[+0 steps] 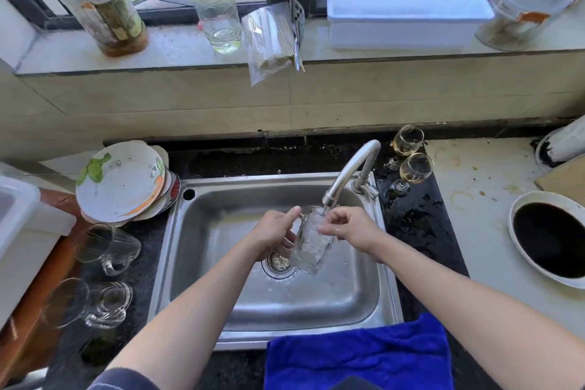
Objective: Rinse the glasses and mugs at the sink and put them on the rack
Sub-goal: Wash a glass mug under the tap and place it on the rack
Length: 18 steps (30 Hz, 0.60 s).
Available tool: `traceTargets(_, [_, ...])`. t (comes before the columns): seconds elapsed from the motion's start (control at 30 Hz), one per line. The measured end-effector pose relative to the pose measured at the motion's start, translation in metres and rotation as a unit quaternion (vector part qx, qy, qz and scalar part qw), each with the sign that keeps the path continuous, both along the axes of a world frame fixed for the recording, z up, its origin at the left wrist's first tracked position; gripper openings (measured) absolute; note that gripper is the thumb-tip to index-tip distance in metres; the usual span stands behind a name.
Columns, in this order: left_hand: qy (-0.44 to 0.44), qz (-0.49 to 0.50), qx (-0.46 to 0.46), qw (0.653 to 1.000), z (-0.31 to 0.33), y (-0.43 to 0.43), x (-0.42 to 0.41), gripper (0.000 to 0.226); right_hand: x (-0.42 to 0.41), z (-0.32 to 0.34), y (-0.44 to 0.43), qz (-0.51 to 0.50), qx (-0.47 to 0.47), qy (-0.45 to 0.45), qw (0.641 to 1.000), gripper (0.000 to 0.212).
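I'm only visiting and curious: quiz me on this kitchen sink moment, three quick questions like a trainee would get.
1. True or false: the left hand holds the clear glass mug under the curved steel tap.
2. What hangs over the front edge of the steel sink? A) a blue towel B) a white plate C) a wooden board
3. How many stemmed wine glasses stand to the right of the tap?

Key: 1 true; 2 A; 3 two.
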<state>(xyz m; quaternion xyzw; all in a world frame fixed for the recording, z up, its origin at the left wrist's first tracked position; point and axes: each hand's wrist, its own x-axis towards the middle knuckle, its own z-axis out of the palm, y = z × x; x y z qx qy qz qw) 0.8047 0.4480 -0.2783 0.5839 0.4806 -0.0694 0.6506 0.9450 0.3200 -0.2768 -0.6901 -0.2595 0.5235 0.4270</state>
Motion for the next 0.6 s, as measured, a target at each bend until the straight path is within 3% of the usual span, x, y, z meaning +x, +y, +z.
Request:
traceTargets(0.1, [-0.001,0.023,-0.028,0.999,0.001,-0.005,0.002,0.043,-0.001,-0.011,0.002,-0.090,-0.009,0.056,0.994,0.015])
traceTargets(0.2, [-0.013,0.073,-0.077,0.994,0.001,-0.012,0.004,0.042,-0.010,-0.014,0.003,-0.140,-0.031,0.065,0.988,0.039])
traceTargets(0.33, [-0.033,0.094,-0.105,0.989,0.003,-0.018,0.004,0.040,-0.011,-0.013,0.000,-0.143,-0.061,0.097,0.983,0.049])
traceTargets(0.4, [-0.040,0.076,-0.110,0.990,0.006,-0.020,0.003,0.030,-0.005,-0.016,-0.001,-0.131,-0.063,0.085,0.986,0.066])
traceTargets(0.47, [-0.037,0.030,-0.044,0.998,0.006,-0.015,0.004,0.013,0.001,-0.014,0.001,-0.099,-0.055,0.055,0.992,0.076])
traceTargets(0.53, [-0.051,-0.024,0.030,0.998,0.007,-0.006,0.007,0.029,0.008,-0.010,0.003,-0.058,-0.049,0.033,0.997,0.087])
traceTargets(0.6, [-0.075,-0.074,0.053,0.993,0.009,-0.002,0.007,0.023,0.015,-0.009,0.005,-0.045,-0.046,0.024,0.998,0.094])
